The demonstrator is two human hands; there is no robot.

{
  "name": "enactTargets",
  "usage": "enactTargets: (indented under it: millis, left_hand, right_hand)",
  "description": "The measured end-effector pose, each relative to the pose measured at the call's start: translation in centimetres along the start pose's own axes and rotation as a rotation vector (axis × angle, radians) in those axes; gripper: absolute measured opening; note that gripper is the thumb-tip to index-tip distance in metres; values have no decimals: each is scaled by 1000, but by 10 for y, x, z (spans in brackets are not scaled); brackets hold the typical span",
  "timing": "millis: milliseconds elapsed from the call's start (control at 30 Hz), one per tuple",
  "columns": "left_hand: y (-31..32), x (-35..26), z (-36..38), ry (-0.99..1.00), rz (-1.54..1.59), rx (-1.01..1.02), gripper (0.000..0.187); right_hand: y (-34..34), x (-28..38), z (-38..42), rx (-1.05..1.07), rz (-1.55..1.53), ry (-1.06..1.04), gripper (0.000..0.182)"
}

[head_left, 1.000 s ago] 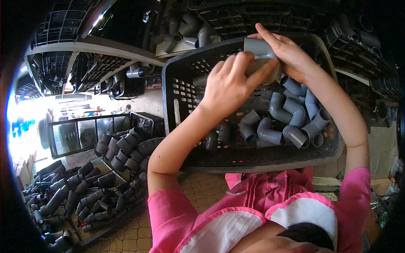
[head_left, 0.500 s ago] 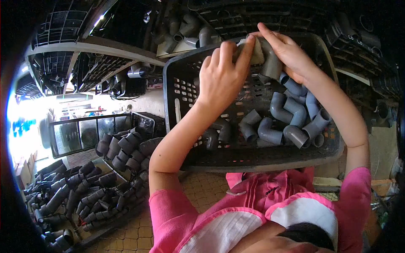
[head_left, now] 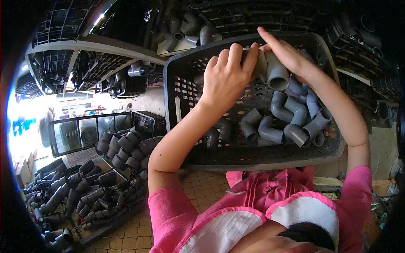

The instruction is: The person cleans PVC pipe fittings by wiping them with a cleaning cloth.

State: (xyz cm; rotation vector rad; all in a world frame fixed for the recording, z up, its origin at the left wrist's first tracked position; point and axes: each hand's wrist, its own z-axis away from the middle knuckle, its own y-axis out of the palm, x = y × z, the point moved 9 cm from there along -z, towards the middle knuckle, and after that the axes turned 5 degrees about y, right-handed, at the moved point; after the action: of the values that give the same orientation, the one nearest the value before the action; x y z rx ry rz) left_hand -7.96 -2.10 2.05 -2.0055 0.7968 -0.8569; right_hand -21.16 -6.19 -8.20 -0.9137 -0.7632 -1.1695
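Over the far side of a black plastic crate (head_left: 253,163), my left hand (head_left: 230,78) has its fingers closed on a worn cloth (head_left: 260,67), pressed against a grey pipe fitting (head_left: 278,77). My right hand (head_left: 291,57) wraps round the back of that fitting, its thumb stretched upward. The fitting's open end faces down toward me. Below the hands, several grey elbow fittings (head_left: 272,131) lie on the crate's perforated floor, mostly at its right side.
At lower left lies a large heap of dark pipe fittings (head_left: 90,196). Behind the crate, more fittings (head_left: 190,26) sit on a shelf. Black crates (head_left: 356,36) stand at upper right, and a metal shelf frame (head_left: 101,47) crosses the upper left.
The held fitting has turned so its open end shows more, and it has come slightly lower. Both hands have shifted a little with it, my left hand to the right.
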Motion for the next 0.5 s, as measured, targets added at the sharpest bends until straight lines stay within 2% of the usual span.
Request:
enactTargets:
  millis: [100,167,200,300,333,433,500]
  left_hand:
    - [4,-1,2,34,34,7,51]
    - [6,5,2,36,-28,-9,37]
    - [7,9,2,37,-60,-15,31]
    - [-1,27,0,-63,-66,-78,31]
    - [-2,29,1,-62,-71,-70,31]
    - [-1,32,2,-47,-90,-38,36]
    - [7,29,3,-24,-107,-5,43]
  right_hand:
    - [11,13,11,6,40,-79,75]
    - [21,29,30,28,10,-159,72]
    - [26,37,27,122,-81,-247,68]
    - [27,26,30,190,-211,-62,65]
    - [31,35,39,206,-272,-63,66]
    - [36,36,37,325,-143,-61,68]
    - [35,32,33,322,-62,-61,67]
